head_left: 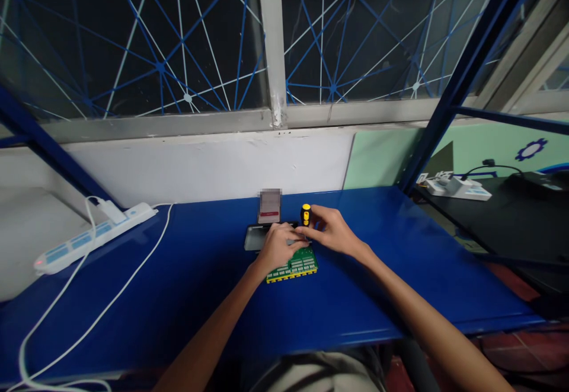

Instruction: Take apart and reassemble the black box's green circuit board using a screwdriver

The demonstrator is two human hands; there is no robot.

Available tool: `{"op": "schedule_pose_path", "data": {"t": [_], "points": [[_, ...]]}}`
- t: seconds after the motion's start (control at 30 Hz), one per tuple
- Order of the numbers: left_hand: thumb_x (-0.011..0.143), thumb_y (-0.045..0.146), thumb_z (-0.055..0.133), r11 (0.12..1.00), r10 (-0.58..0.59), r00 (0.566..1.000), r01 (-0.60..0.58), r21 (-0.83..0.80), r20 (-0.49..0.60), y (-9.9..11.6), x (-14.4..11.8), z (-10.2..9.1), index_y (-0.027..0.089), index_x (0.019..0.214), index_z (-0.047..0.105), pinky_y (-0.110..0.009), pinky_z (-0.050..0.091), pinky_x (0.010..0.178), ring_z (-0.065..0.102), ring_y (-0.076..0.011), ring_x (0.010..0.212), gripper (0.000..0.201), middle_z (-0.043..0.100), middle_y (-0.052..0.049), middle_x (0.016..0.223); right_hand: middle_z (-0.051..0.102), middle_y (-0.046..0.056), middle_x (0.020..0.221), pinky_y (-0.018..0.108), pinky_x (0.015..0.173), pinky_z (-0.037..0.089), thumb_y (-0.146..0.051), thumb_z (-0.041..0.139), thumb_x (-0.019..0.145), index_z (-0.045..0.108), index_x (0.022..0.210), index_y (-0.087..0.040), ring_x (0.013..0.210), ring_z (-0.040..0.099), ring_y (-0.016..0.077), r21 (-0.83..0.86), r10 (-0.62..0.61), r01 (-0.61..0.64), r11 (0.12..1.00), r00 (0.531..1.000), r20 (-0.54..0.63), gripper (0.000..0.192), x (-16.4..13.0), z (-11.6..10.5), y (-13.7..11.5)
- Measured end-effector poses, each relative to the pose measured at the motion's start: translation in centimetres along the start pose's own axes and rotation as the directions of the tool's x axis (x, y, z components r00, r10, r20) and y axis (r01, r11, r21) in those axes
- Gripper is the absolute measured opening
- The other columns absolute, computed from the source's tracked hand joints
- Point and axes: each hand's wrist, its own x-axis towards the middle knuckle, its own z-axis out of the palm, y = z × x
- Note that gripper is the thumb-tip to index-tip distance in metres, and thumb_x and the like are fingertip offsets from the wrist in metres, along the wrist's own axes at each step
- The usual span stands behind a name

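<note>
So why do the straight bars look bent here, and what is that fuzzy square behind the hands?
Head view: a wide lens bows the window frame and blue table edges toward the corners. The fuzzy square is a pixelated patch on a small card. Light is dim, the windows dark; the left hand, right hand and green circuit board stay fairly sharp.

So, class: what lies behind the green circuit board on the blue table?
Behind the green circuit board lie a flat grey tray and a small upright card; the hands cover the board's far edge.
</note>
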Motion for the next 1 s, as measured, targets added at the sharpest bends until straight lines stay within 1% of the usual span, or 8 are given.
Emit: {"op": "schedule_pose_path", "data": {"t": [0.1, 0.27, 0.43, 0.53, 0.63, 0.8, 0.9, 1.0], "points": [[0.08, 0.028, 0.074, 1.0, 0.006, 1.0, -0.005, 0.02, -0.018, 0.0, 0.0, 0.3, 0.025, 0.078, 0.078, -0.033, 0.044, 0.073, 0.063, -0.0177, 0.073, 0.005, 0.074, -0.001, 0.075, 0.056, -0.002, 0.063, 0.023, 0.051, 0.037, -0.044, 0.068, 0.08, 0.056, 0.077, -0.017, 0.056, 0.049, 0.0112, 0.074, 0.053, -0.054, 0.996, 0.999, 0.004, 0.029, -0.1, 0.1, 0.2], [0.081, 0.034, 0.073, 1.0, -0.001, 0.999, 0.002, 0.016, -0.048, 0.0, -0.1, 0.7, 0.023, 0.077, 0.077, -0.033, 0.044, 0.073, 0.062, -0.0176, 0.071, 0.012, 0.074, -0.002, 0.076, 0.064, 0.0, 0.066, 0.024, 0.052, 0.042, -0.041, 0.065, 0.084, 0.058, 0.086, -0.017, 0.056, 0.056, 0.0126, 0.289, 0.098, -0.137, 0.948, 0.985, 0.143, 0.025, -0.1, -0.1, 0.3], [0.08, 0.03, 0.073, 1.0, -0.024, 0.999, 0.024, 0.004, -0.043, 0.2, -0.2, 0.6, 0.022, 0.078, 0.076, -0.032, 0.045, 0.072, 0.062, -0.0191, 0.076, 0.009, 0.072, -0.003, 0.076, 0.062, 0.0, 0.068, 0.025, 0.054, 0.044, -0.04, 0.065, 0.082, 0.063, 0.094, -0.016, 0.06, 0.056, 0.0135, 0.23, 0.113, -0.131, 0.964, 0.989, 0.09, 0.027, -0.3, 0.2, 0.6], [0.08, 0.021, 0.073, 1.0, -0.007, 1.0, 0.007, -0.017, 0.013, 0.5, -0.2, 0.1, 0.022, 0.082, 0.076, -0.031, 0.046, 0.075, 0.063, -0.0198, 0.083, 0.004, 0.072, -0.003, 0.083, 0.061, -0.001, 0.067, 0.026, 0.055, 0.045, -0.038, 0.063, 0.083, 0.063, 0.097, -0.016, 0.059, 0.056, 0.0139, 0.222, 0.113, -0.13, 0.966, 0.99, 0.087, 0.026, -0.4, 0.3, 0.8], [0.081, 0.015, 0.07, 0.999, 0.014, 0.998, -0.011, -0.043, 0.056, 0.7, -0.1, -0.3, 0.023, 0.083, 0.076, -0.03, 0.046, 0.078, 0.064, -0.0194, 0.087, 0.01, 0.073, -0.001, 0.088, 0.062, 0.0, 0.069, 0.027, 0.056, 0.046, -0.034, 0.06, 0.085, 0.062, 0.1, -0.016, 0.06, 0.057, 0.0141, 0.228, 0.102, -0.121, 0.966, 0.991, 0.092, 0.023, -0.5, 0.3, 0.8], [0.079, 0.018, 0.073, 0.998, -0.002, 0.999, 0.005, -0.056, 0.042, 0.4, 0.0, -0.2, 0.02, 0.08, 0.076, -0.03, 0.045, 0.074, 0.064, -0.0187, 0.079, 0.004, 0.072, -0.002, 0.079, 0.063, 0.001, 0.075, 0.027, 0.057, 0.045, -0.038, 0.064, 0.083, 0.061, 0.1, -0.017, 0.062, 0.055, 0.0139, 0.198, 0.099, -0.115, 0.974, 0.991, 0.085, 0.027, -0.5, 0.4, 0.5], [0.078, 0.02, 0.074, 0.999, -0.02, 1.0, 0.021, -0.049, 0.022, 0.2, -0.1, 0.0, 0.019, 0.08, 0.076, -0.031, 0.044, 0.074, 0.063, -0.0195, 0.077, 0.003, 0.071, -0.003, 0.078, 0.06, 0.001, 0.07, 0.026, 0.056, 0.044, -0.042, 0.067, 0.081, 0.062, 0.098, -0.016, 0.061, 0.054, 0.0138, 0.164, 0.126, -0.135, 0.977, 0.99, 0.067, 0.031, -0.5, 0.7, 0.6], [0.08, 0.02, 0.072, 0.999, -0.014, 0.999, 0.016, -0.05, 0.031, 0.3, -0.1, -0.1, 0.019, 0.082, 0.075, -0.032, 0.043, 0.076, 0.062, -0.0198, 0.08, 0.004, 0.071, -0.003, 0.08, 0.057, -0.001, 0.066, 0.026, 0.056, 0.043, -0.04, 0.064, 0.084, 0.062, 0.099, -0.016, 0.06, 0.053, 0.0133, 0.174, 0.121, -0.131, 0.976, 0.99, 0.069, 0.028, -0.5, 0.8, 0.7]]}}
